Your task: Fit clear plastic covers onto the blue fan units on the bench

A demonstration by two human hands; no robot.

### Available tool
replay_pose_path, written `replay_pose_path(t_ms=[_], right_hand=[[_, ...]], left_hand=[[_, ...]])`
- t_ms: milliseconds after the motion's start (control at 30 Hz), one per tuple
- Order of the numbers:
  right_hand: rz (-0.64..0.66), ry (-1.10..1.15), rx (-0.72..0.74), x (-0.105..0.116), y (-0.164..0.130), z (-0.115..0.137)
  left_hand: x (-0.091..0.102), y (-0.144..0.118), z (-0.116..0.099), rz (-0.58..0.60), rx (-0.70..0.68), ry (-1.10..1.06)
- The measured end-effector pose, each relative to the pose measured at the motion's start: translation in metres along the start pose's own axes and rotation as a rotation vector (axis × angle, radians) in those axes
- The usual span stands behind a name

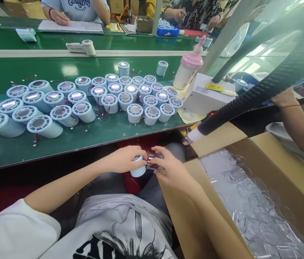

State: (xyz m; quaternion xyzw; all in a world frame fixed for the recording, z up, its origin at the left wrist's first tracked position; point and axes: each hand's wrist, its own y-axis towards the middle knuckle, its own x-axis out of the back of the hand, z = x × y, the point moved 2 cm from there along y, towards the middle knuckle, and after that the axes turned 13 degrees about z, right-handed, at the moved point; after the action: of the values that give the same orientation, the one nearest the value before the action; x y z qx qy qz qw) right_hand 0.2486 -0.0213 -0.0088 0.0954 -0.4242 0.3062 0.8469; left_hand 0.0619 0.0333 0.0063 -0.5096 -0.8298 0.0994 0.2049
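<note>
**Two hands, one little blue cup**

While the small blue cup (138,169) sits low over the person's lap, just below the counter (100,136) edge, the left hand (123,159) is wrapped around its top, fingers curled and closed on it. The right hand (168,167) is right beside it, fingers bent around a small clear piece (154,160) that touches the side of the cup. On the green counter stand many more blue cups (109,99) in rows, with thin red wires between them. A pink bottle (188,70) stands near a white box (208,95). A black hose (262,90) reaches down past them. To the right, an open brown box (284,169) holds clear plastic pieces (249,201). Other people sit across the counter.
</note>
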Motion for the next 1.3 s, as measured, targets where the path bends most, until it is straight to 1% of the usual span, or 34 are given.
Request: replay_pose_path(t_ms=[67, 100, 167, 267, 300, 367, 467, 533, 567, 600, 633, 700, 767, 833, 933, 1033, 1133, 1300], right_hand=[[-0.004, 0.195, 0.015, -0.002, 0.000, 0.003], [-0.023, 0.291, 0.010, -0.002, -0.001, 0.005], [-0.091, 0.452, -0.034, -0.002, -0.002, 0.009], [-0.208, 0.633, -0.123, -0.003, -0.003, 0.012], [-0.241, 0.683, -0.145, -0.003, -0.004, 0.012], [-0.295, 0.781, -0.178, -0.003, -0.005, 0.010], [-0.318, 0.971, -0.227, 0.000, -0.008, 0.005], [-0.309, 1.059, -0.198, 0.003, -0.011, 0.002], [-0.287, 1.056, -0.154, 0.004, -0.013, 0.002], [-0.251, 1.000, -0.103, 0.005, -0.014, 0.003], [-0.217, 0.897, -0.053, 0.005, -0.017, 0.005], [-0.180, 0.617, 0.015, 0.004, -0.022, 0.008], [-0.190, 0.382, 0.041, 0.001, -0.026, 0.010], [-0.209, 0.305, 0.079, -0.001, -0.030, 0.011], [-0.193, 0.359, 0.125, -0.002, -0.032, 0.011], [-0.174, 0.453, 0.129, -0.001, -0.032, 0.013], [-0.149, 0.537, 0.098, -0.001, -0.033, 0.015], [-0.100, 0.699, 0.045, -0.001, -0.034, 0.017]], left_hand=[[-0.002, -0.007, -0.002, -0.109, -0.066, 0.194], [-0.003, -0.009, -0.002, -0.154, -0.094, 0.234], [-0.006, -0.011, 0.004, -0.215, -0.133, 0.206], [-0.011, -0.010, 0.017, -0.241, -0.181, 0.196], [-0.012, -0.009, 0.021, -0.233, -0.199, 0.195], [-0.017, -0.007, 0.025, -0.162, -0.239, 0.125], [-0.023, -0.007, 0.023, -0.017, -0.246, -0.129], [-0.025, -0.008, 0.020, 0.009, -0.207, -0.268], [-0.026, -0.008, 0.018, 0.007, -0.188, -0.317], [-0.027, -0.009, 0.017, 0.000, -0.178, -0.364], [-0.028, -0.009, 0.017, -0.011, -0.179, -0.413], [-0.031, -0.010, 0.017, -0.044, -0.195, -0.503], [-0.033, -0.011, 0.019, -0.068, -0.197, -0.574], [-0.035, -0.012, 0.019, -0.040, -0.179, -0.622], [-0.033, -0.016, 0.017, 0.012, -0.197, -0.602], [-0.030, -0.021, 0.012, 0.027, -0.213, -0.477], [-0.029, -0.025, 0.009, 0.036, -0.229, -0.402], [-0.029, -0.028, 0.007, 0.023, -0.297, -0.320]])
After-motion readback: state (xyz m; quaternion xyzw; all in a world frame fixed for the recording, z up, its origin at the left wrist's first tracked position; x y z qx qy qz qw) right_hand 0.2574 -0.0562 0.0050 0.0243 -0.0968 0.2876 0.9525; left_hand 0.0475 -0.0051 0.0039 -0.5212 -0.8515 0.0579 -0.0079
